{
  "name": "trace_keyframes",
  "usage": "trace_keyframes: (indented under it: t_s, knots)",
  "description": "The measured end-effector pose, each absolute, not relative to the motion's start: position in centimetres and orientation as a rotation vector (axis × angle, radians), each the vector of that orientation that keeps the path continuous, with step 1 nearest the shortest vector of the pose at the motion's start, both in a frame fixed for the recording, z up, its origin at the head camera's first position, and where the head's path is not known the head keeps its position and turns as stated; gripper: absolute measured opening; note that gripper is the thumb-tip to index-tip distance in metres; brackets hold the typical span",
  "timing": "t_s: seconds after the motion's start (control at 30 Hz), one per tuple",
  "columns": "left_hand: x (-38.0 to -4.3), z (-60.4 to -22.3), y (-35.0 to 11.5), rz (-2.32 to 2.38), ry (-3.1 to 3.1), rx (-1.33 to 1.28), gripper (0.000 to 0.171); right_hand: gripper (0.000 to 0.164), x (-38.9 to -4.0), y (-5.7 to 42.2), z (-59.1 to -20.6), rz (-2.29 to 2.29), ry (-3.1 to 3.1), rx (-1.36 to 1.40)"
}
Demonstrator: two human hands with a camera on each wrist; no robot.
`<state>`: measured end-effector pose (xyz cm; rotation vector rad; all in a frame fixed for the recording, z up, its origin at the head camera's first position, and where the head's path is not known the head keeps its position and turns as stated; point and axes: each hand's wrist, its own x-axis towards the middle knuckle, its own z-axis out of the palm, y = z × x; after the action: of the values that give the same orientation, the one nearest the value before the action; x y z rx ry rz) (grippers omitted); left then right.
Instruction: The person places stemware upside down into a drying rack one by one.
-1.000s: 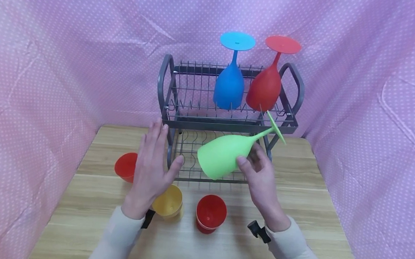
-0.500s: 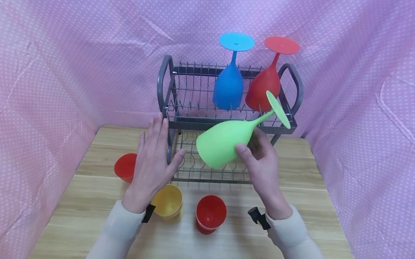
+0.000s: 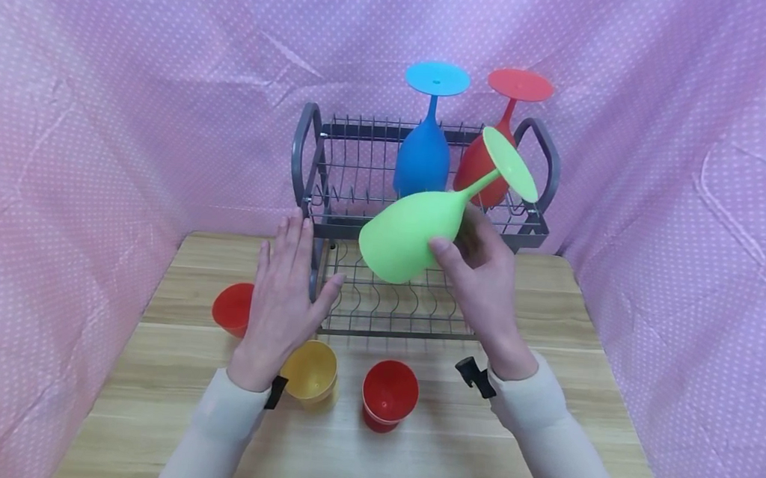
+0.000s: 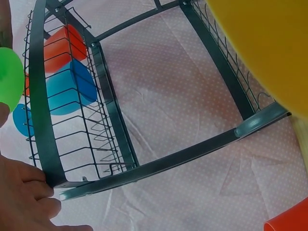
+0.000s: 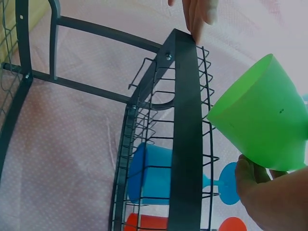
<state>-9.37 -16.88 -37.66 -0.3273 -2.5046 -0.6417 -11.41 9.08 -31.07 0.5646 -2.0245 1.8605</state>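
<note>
A green plastic goblet point(image 3: 410, 234) is in my right hand point(image 3: 481, 284), gripped by the bowl near the stem. It tilts in front of the upper tier of a dark two-tier dish rack point(image 3: 356, 231), mouth toward lower left, foot toward upper right. In the right wrist view the goblet point(image 5: 264, 115) is just outside the rack's front bar. My left hand point(image 3: 280, 298), fingers straight, has its fingertips at the rack's upper left front corner. On the upper tier, a blue goblet point(image 3: 423, 160) and a red goblet point(image 3: 480, 160) stand upside down, the red one partly behind the green.
Below the rack, a yellow cup point(image 3: 310, 372) and a red cup point(image 3: 390, 391) stand on the wooden table point(image 3: 542, 447). Another red cup point(image 3: 232, 308) is left of my left hand, partly hidden by it. Pink dotted cloth point(image 3: 164, 102) hangs around the back and sides.
My right hand has raised the green goblet from before the lower tier to the upper tier's front edge, tipping its foot upward. My left hand has shifted slightly up and then stayed.
</note>
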Motion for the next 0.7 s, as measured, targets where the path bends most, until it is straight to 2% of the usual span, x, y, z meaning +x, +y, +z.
trace_keyframes:
  t_s: [0.7]
  knots:
    - [-9.4,-37.7,-16.8,-0.669,-2.477,-0.335,0.083,0.059,-13.8,7.2,-28.2,1.841,-1.975,0.671]
